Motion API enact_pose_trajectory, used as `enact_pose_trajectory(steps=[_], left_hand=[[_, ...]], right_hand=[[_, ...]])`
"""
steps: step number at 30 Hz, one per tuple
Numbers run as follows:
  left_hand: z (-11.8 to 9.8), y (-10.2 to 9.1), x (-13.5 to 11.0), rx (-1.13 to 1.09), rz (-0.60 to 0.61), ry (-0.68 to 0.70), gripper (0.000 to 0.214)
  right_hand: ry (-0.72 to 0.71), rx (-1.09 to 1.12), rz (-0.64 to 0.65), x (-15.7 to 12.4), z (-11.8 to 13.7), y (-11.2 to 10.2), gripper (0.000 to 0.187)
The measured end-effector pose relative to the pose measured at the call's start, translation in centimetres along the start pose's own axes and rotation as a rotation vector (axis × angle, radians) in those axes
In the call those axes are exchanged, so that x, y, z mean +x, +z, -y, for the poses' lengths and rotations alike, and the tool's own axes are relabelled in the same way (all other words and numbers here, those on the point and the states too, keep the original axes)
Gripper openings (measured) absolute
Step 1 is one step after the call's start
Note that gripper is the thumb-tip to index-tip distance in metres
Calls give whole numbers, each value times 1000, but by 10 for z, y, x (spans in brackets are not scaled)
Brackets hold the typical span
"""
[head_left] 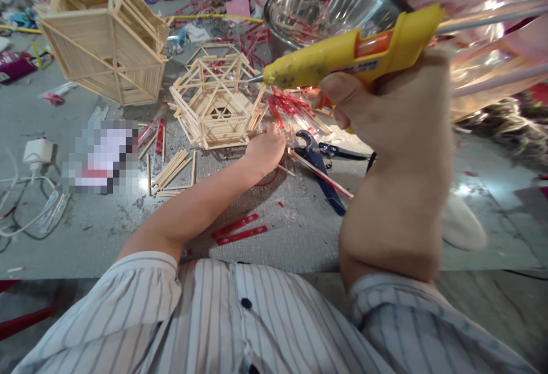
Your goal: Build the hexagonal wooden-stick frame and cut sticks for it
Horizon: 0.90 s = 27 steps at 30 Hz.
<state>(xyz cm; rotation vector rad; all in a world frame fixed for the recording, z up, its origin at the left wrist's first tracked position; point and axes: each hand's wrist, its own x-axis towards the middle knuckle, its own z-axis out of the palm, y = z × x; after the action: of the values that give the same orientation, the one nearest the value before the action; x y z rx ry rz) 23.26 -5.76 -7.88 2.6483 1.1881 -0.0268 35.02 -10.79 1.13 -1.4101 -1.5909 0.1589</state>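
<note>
Right hand [385, 111] is wrapped tight around a yellow glue gun [342, 57], finger on the trigger, nozzle pointing left over the hexagonal stick frame [214, 100]. The gun's back end disappears behind crinkly plastic.

Left hand [265, 148] sits knuckles-up, touching the frame's near right edge. Its fingers curl away from view, so I honestly can't tell if it's pinching anything.

Blue cutters [319, 163] are just right of that hand, half buried under red-striped sticks. There's a loose stick pile [171, 171] to its left and a steel bowl [334, 5] behind the gun. The only bare tabletop is nearer the body, apart from red strips [240, 231].
</note>
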Motion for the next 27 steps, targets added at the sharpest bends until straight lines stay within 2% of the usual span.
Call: enact_pose_trajectory(steps=[3,8,15,21,27], left_hand=[[2,2,0,6,-19,29,42],[3,6,0,47,-5,65,49],[3,10,-6,56,-27,127,45],[6,11,-7,37,-27,57,40],[6,7,-8,31,-22,67,44]], right_hand=[[7,97,-15,0,1,1,56],[0,96,-24,0,3,0,49],[12,51,-8,0,5,0,58],[0,36,-5,-1,2,0,56],[-9,99,-4,0,0,1,52]])
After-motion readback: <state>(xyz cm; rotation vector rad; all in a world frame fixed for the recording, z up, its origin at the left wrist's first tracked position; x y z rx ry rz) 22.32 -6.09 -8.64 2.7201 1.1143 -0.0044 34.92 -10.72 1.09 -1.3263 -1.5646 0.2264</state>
